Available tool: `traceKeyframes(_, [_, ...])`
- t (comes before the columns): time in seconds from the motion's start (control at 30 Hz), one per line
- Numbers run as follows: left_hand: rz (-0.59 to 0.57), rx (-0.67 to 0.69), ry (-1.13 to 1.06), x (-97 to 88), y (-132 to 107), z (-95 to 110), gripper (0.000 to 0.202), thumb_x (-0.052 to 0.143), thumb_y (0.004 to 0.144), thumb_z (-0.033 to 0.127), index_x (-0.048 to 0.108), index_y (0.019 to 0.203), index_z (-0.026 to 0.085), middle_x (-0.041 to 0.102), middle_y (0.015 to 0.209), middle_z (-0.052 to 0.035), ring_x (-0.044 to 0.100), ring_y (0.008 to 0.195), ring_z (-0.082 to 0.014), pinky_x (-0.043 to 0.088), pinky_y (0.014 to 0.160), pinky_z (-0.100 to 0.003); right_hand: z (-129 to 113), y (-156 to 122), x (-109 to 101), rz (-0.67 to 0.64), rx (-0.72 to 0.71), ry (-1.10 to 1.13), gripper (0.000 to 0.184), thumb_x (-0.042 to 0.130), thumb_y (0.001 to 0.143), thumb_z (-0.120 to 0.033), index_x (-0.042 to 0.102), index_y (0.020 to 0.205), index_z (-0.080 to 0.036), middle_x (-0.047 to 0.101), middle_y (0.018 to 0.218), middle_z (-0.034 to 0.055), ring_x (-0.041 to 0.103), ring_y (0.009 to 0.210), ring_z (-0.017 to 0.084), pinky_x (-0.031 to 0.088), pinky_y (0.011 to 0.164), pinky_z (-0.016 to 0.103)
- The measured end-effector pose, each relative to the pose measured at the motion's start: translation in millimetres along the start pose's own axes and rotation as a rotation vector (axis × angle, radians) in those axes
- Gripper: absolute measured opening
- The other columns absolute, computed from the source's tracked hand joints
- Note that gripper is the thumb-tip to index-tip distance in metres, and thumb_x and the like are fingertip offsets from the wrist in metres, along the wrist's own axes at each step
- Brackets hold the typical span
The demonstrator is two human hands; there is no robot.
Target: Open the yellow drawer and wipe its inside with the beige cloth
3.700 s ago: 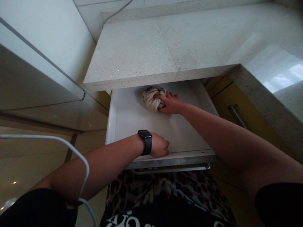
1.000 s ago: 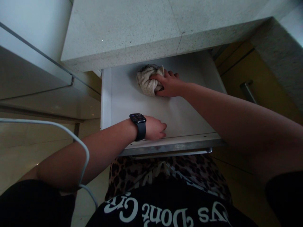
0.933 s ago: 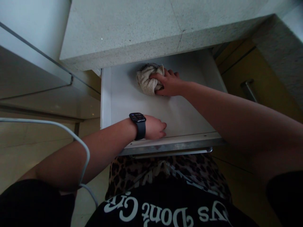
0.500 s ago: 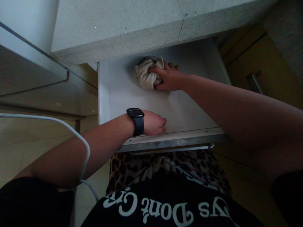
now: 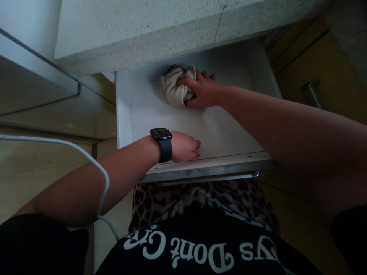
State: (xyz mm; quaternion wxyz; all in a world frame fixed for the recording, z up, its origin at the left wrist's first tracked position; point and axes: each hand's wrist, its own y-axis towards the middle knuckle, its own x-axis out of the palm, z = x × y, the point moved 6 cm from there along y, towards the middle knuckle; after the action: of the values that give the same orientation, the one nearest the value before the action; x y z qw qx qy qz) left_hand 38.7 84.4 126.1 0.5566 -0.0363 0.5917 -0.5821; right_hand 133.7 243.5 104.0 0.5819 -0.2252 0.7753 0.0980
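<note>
My right hand [image 5: 203, 89] is closed on a crumpled beige cloth [image 5: 174, 88] with a grey patch at its far side. The cloth rests on the white floor of a pulled-out drawer [image 5: 226, 130], towards the back left. Close to the drawer's front panel is my left hand [image 5: 185, 147], its fingers curled in and mostly hidden from above. Nothing shows in that hand. A black watch [image 5: 162, 139] sits on the left wrist.
A speckled stone countertop [image 5: 137, 34] overhangs the back of the drawer. To the right is a cabinet front with a metal handle [image 5: 312, 95]. A pale cable [image 5: 71, 147] loops across my left forearm. My body stands close against the drawer's front.
The whole view has shifted slightly. My right hand still holds the cloth at nearly the same spot in the drawer, and my left hand stays near the front panel.
</note>
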Motion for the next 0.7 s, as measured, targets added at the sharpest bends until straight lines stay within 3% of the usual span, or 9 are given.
traceKeyframes(0.3, [0.001, -0.015, -0.009, 1.6, 0.5, -4.5, 0.062, 0.027, 0.093, 0.051, 0.062, 0.135, 0.023, 0.071, 0.128, -0.0146, 0.068, 0.115, -0.0262, 0.054, 0.104, -0.042, 1.6, 0.9, -1.5, 0.026, 0.026, -0.054, 0.083, 0.062, 0.076, -0.062, 0.031, 0.154, -0.056, 0.022, 0.16, 0.0028, 0.032, 0.144, 0.04, 0.032, 0.112, 0.07])
traceKeyframes(0.47, [-0.006, -0.023, -0.022, 1.9, 0.9, -5.6, 0.061, 0.028, 0.093, 0.052, 0.062, 0.135, 0.023, 0.07, 0.131, -0.0129, 0.068, 0.114, -0.023, 0.053, 0.104, -0.037, 0.0, -0.2, -2.1, 0.012, 0.03, -0.058, 0.086, 0.058, 0.074, -0.065, 0.032, 0.155, -0.055, 0.021, 0.16, 0.0023, 0.031, 0.145, 0.041, 0.032, 0.112, 0.073])
traceKeyframes(0.7, [-0.008, -0.008, -0.021, 1.6, 1.0, -5.8, 0.062, 0.027, 0.092, 0.051, 0.062, 0.134, 0.023, 0.07, 0.129, -0.0142, 0.068, 0.116, -0.027, 0.053, 0.104, -0.043, 0.3, 1.7, -0.6, 0.015, 0.021, -0.039, 0.089, 0.054, 0.07, -0.072, 0.032, 0.155, -0.056, 0.021, 0.163, 0.0012, 0.032, 0.146, 0.041, 0.032, 0.114, 0.072])
